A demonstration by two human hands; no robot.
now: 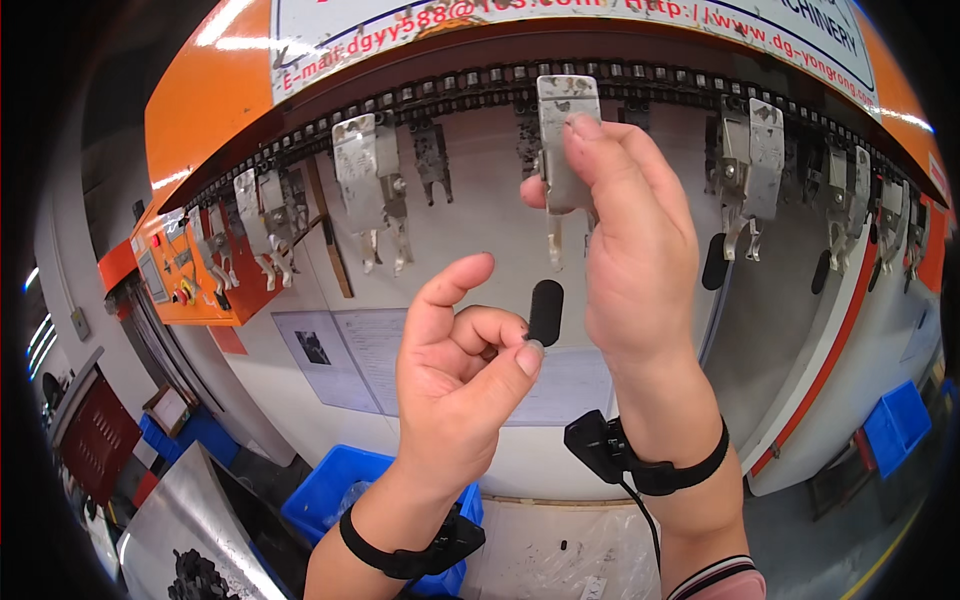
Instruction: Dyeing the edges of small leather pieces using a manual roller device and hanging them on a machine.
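My left hand (455, 375) pinches a flat black oval pad (546, 312) upright by its lower end, between thumb and a curled finger; the index finger is raised. Just above, a metal spring clip (568, 150) hangs from the chain conveyor (480, 85). My right hand (640, 240) closes around this clip, thumb on its front plate and a fingertip showing at its left side. The clip's lower prong ends a little above the pad, apart from it. Part of the clip is hidden behind my right hand.
Similar clips (355, 165) hang along the chain on both sides; some at right hold black pads (714, 262). An orange control panel (175, 265) stands left. Below are a blue bin (330, 475) and a metal table (190, 500) bearing a black heap (198, 578). Another blue bin (895, 430) is right.
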